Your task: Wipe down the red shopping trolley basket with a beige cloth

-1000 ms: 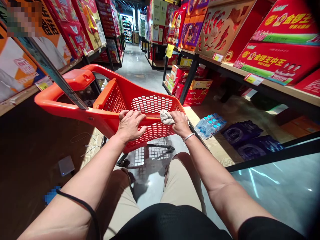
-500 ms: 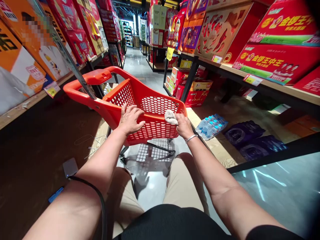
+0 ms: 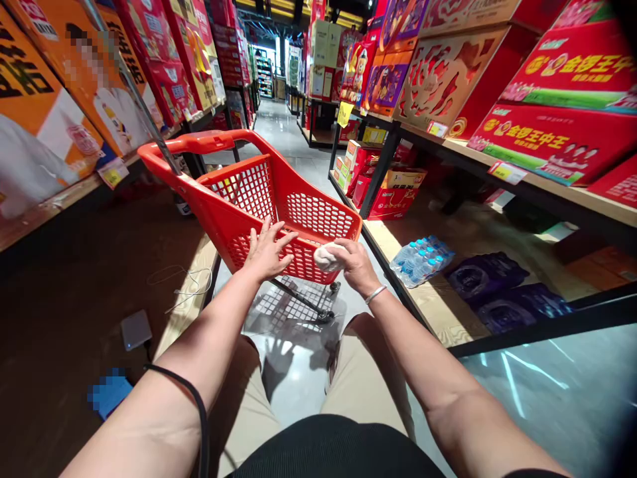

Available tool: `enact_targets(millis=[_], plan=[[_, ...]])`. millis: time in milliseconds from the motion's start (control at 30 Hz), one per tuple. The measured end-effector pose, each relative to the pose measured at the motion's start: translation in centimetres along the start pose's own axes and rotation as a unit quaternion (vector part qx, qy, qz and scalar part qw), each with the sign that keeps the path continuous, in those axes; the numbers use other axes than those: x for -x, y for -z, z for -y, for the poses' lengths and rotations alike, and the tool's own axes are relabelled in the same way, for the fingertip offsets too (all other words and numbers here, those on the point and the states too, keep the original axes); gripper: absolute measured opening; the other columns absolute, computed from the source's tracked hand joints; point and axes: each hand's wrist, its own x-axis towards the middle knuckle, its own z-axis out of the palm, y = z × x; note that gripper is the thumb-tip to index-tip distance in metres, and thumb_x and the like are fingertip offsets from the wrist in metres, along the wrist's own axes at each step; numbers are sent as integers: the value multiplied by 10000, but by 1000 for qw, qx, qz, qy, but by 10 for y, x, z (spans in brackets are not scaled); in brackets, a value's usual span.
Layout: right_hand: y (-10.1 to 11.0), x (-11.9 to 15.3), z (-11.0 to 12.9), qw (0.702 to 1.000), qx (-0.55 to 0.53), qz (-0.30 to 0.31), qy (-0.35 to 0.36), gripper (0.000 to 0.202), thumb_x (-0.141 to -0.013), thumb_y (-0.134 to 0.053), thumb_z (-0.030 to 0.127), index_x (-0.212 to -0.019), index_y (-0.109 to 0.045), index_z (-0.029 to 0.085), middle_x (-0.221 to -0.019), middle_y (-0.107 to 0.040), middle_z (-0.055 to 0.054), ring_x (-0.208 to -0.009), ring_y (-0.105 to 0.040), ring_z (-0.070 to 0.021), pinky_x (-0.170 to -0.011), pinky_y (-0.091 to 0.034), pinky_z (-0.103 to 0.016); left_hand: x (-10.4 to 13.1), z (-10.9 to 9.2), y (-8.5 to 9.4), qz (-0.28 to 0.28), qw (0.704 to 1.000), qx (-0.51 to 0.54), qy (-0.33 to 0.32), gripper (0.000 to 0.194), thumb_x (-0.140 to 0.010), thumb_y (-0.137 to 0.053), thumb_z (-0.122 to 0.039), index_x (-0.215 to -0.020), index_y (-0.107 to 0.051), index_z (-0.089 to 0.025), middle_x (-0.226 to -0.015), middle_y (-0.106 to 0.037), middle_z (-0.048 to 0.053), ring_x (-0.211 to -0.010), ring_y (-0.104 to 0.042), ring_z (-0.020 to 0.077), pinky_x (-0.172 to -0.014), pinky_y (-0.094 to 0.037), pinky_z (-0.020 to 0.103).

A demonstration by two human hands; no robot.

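A red plastic shopping cart point(image 3: 318, 211) with perforated basket walls stands in the aisle in front of my knees. My left hand point(image 3: 269, 252) is open with its fingers spread, over the cart's near side; whether it touches the wall I cannot tell. In my right hand point(image 3: 354, 265) a crumpled whitish cloth point(image 3: 327, 257) is bunched, held against or close to the near wall by the cart's right corner. A metal pole rises beside the cart's handle point(image 3: 199, 141) at the left.
Shelves with boxed goods line both sides, orange boxes point(image 3: 74, 113) left and red boxes point(image 3: 527, 143) right. On the low right shelf lie a pack of bottled water point(image 3: 422, 260) and purple packs point(image 3: 488, 275). A white device point(image 3: 136, 330) and cable are at lower left.
The cart has turned, its right end shifting left and nearer. My left hand has moved right with fingers more spread; my right hand has brought the cloth left and lower.
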Motion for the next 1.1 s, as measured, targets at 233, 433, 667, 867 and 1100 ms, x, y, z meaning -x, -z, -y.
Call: enact_targets(millis=[233, 433, 667, 867, 1100], plan=[[-12, 2, 17, 996, -22, -48, -74, 599, -798, -500, 28, -1316, -670, 276, -1312, -609, -62, -1171, -515, -235, -1057, -422, -385, 2, 3, -3, -25, 1000, 6, -4, 571, -857, -665, -342, -1420, -572, -336, -1622, -291, 87, -1566, -31, 412, -1233, -138, 675], [-26, 5, 39, 999, -3, -27, -24, 500, -884, -554, 143, -1320, -658, 365, -1374, -562, -39, -1227, -469, -255, -1063, -395, -430, 12, -13, -4, -16, 999, -33, -38, 702, -803, -720, -240, -1453, -515, -411, -1650, -214, 61, -1555, 15, 451, -1224, -138, 688], [-54, 34, 35, 996, 64, -58, -38, 475, -925, -513, 110, -1234, -702, 417, -1369, -536, -45, -1319, -337, -288, -1137, -327, -505, 8, -11, -7, -16, 999, -24, -17, 660, -852, -672, -244, -1458, -496, -440, -1616, -274, 60, -1552, -13, 444, -1189, -167, 729], [-87, 51, 35, 992, 82, -84, -42, 545, -912, -520, 102, -1309, -649, 453, -1309, -559, -59, -1243, -366, -288, -1103, -387, -516, 10, -8, -3, -7, 1000, -12, -8, 624, -865, -646, -234, -1447, -518, -420, -1607, -280, 66, -1551, -8, 445, -1191, -152, 729], [-124, 92, 43, 994, 90, 1, -64, 478, -874, -521, 77, -1158, -723, 405, -1210, -593, -40, -1082, -438, -258, -916, -492, -422, 13, -5, 0, 1, 1000, -2, 7, 617, -866, -631, -215, -1446, -528, -399, -1615, -277, 70, -1555, 1, 440, -1199, -160, 717]])
